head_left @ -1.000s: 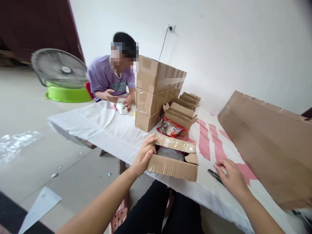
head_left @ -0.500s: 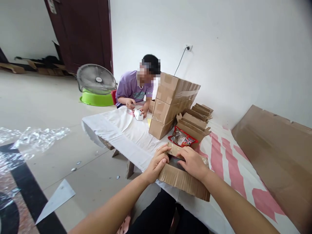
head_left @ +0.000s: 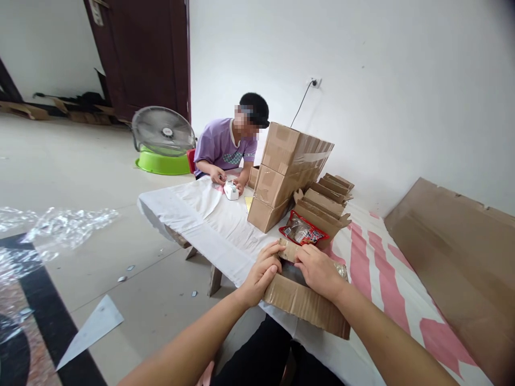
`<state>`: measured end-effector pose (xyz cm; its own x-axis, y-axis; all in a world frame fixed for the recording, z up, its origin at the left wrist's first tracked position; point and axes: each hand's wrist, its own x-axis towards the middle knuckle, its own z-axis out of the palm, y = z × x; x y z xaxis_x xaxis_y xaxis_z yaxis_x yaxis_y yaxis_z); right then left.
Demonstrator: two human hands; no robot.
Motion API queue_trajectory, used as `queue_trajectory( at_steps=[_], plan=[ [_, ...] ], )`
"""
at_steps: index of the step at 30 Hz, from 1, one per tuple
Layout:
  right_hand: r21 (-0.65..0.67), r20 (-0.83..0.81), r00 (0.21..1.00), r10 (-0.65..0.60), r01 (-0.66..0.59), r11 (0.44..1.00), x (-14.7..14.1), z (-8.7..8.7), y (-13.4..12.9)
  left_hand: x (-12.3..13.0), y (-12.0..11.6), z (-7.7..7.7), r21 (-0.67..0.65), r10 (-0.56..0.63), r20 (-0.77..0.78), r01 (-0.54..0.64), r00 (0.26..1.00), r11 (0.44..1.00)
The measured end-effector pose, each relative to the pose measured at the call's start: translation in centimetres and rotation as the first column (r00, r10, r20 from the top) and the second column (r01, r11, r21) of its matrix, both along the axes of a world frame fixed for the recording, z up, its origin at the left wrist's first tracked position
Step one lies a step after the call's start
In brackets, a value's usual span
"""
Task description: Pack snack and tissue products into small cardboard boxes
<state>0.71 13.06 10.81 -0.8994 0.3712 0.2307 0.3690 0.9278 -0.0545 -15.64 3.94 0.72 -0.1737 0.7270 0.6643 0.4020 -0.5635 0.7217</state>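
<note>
A brown cardboard box [head_left: 308, 306] lies at the table's near edge, its top partly open onto a dark grey interior whose contents I cannot make out. My left hand [head_left: 262, 272] grips the box's left end, with fingertips on the far flap. Curled over that far flap [head_left: 288, 250], my right hand [head_left: 321, 269] holds it near the middle of the opening; its thumb is partly hidden. Just beyond the box lies a red printed food packet [head_left: 303, 229] with a clear window, against a row of open cardboard boxes [head_left: 322, 208].
Taped cartons [head_left: 277, 153] are stacked behind the packet. Across the cloth-covered table [head_left: 189, 209], a person [head_left: 223, 145] handles a white tape dispenser [head_left: 231, 190]. A large cardboard sheet [head_left: 454, 252] leans at right. A fan [head_left: 164, 131] and plastic wrap [head_left: 76, 228] are on the left.
My right hand's fingers have shifted from the opening up onto the far flap. My left hand keeps its hold on the box end. The view has moved slightly.
</note>
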Motion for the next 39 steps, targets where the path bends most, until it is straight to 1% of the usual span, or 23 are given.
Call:
queue_trajectory(
  at_steps=[4,10,16,25,29,31,32,34,36,37,39],
  plan=[
    [-0.062,-0.014,1.0,0.002,-0.003,0.998,0.2,0.4,0.2,0.0,-0.1,0.0,0.011,-0.001,-0.012,0.001,1.0,1.0],
    [-0.14,-0.035,0.999,0.027,-0.032,0.99,0.4,0.7,0.5,-0.1,-0.4,0.4,0.013,-0.007,-0.033,0.008,0.999,1.0],
    [-0.179,-0.063,0.997,0.042,-0.053,0.982,0.8,0.8,0.7,-0.1,-0.6,0.4,0.011,-0.018,-0.049,0.018,0.999,1.0],
    [-0.237,-0.093,0.994,0.054,-0.074,0.969,1.6,0.8,1.4,-0.2,-0.2,-0.2,0.038,-0.02,-0.029,0.021,0.999,0.999],
    [-0.244,-0.128,0.992,0.021,-0.052,0.968,2.1,0.8,1.3,0.0,0.0,-0.3,0.037,-0.004,-0.006,0.004,1.0,0.999],
    [-0.197,-0.14,0.989,0.044,-0.071,0.978,2.0,0.6,1.3,0.1,0.0,-0.2,0.028,0.0,-0.001,0.0,1.0,1.0],
    [-0.149,-0.133,0.988,0.079,-0.099,0.984,1.8,0.4,1.4,0.1,0.0,-0.2,0.022,0.004,0.002,-0.004,1.0,1.0],
    [-0.002,-0.092,0.982,0.164,-0.165,0.986,1.4,0.0,1.6,0.1,-0.1,-0.1,0.014,0.009,0.001,-0.009,1.0,1.0],
    [0.125,-0.044,0.976,0.212,-0.205,0.971,1.0,-0.3,1.8,0.1,-0.1,-0.1,0.017,0.01,-0.007,-0.01,1.0,1.0],
    [0.163,-0.027,0.975,0.222,-0.215,0.963,0.8,-0.4,1.9,0.0,-0.2,0.0,0.018,0.009,-0.013,-0.009,1.0,1.0],
    [0.186,-0.008,0.973,0.229,-0.223,0.957,0.7,-0.3,1.9,0.0,-0.2,0.0,0.018,0.006,-0.024,-0.005,1.0,1.0]
  ],
)
